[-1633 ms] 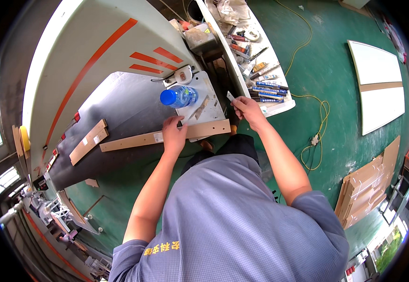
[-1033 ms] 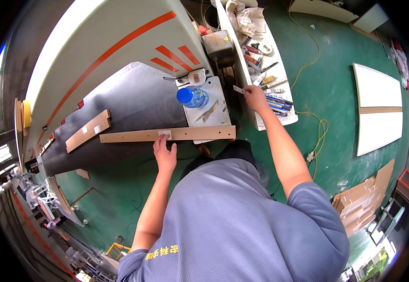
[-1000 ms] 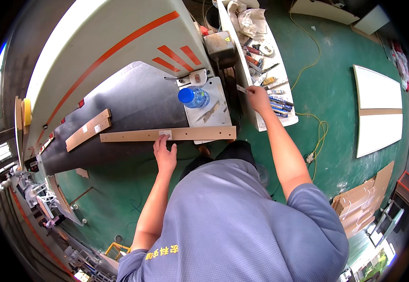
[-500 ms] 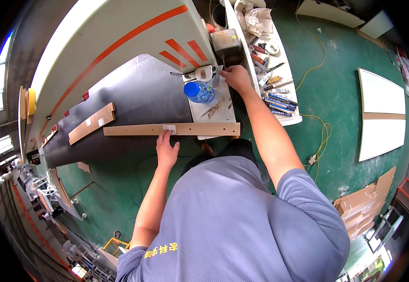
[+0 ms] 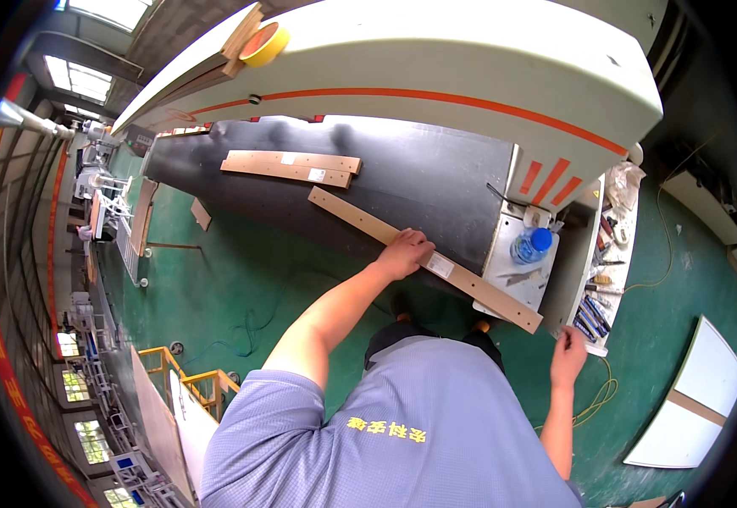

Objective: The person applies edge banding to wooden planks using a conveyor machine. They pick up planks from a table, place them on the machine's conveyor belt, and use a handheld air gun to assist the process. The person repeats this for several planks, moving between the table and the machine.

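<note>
Left hand [image 5: 406, 254] on the long strip [image 5: 470, 284], just left of its white label. Fingers bent over the strip's far side — cannot tell whether this grip pinches it or only rests.

Long strip: brown, with a row of holes, lying at a slant. Left part over the black surface [image 5: 419, 161]; right part crosses the near end of the white plate [image 5: 502, 262], its tip jutting beyond the plate.

Right hand [image 5: 569, 351] near the strip's right tip but apart from it, just beside the near corner of the tray [image 5: 573, 275]. Fingers drawn close together — cannot tell whether this grip pinches anything.

Two short strips [image 5: 292, 163] lie side by side on the surface, beyond the long strip and to the left, each labelled in white. Blue-capped bottle [image 5: 531, 245] on the plate. Blue pens [image 5: 591, 316] in the tray. Machine [image 5: 436, 63] behind: white, orange stripes.
</note>
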`<act>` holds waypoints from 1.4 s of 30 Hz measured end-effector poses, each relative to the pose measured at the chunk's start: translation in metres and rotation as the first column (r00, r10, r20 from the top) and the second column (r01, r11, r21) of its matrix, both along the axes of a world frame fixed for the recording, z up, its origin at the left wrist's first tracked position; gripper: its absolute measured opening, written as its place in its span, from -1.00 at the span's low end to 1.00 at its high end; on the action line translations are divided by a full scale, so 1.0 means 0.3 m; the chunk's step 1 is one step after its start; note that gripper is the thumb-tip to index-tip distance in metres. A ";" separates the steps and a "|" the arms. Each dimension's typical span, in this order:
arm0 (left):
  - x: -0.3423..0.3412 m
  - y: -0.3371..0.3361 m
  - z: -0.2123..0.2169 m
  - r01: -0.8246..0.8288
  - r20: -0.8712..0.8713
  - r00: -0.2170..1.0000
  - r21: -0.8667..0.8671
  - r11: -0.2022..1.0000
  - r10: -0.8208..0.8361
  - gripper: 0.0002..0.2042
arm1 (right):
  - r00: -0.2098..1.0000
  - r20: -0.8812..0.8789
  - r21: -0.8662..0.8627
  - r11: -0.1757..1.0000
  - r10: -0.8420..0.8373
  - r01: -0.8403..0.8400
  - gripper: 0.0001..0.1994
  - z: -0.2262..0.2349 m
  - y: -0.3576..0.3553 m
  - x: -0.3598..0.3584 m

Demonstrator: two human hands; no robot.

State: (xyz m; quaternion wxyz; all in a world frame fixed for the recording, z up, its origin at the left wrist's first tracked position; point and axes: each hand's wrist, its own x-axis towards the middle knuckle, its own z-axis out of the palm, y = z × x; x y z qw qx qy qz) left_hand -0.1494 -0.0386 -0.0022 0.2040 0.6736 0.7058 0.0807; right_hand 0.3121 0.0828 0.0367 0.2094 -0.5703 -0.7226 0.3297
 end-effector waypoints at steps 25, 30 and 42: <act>-0.868 -1.145 0.365 -0.799 0.376 0.601 0.264 0.540 0.705 -0.61 | 0.611 -0.029 -0.191 0.595 0.791 -0.781 -0.43 0.093 -0.422 -1.904; -0.758 -1.460 0.245 -0.968 0.426 0.237 0.030 0.248 0.873 -0.64 | 0.568 0.265 0.125 0.556 0.779 -0.822 -0.46 0.035 -0.437 -2.264; -1.204 -1.440 0.229 -0.919 0.347 0.367 -0.010 0.395 0.863 -0.57 | 0.570 0.442 0.123 0.583 0.693 -0.803 -0.35 -0.204 -0.428 -2.529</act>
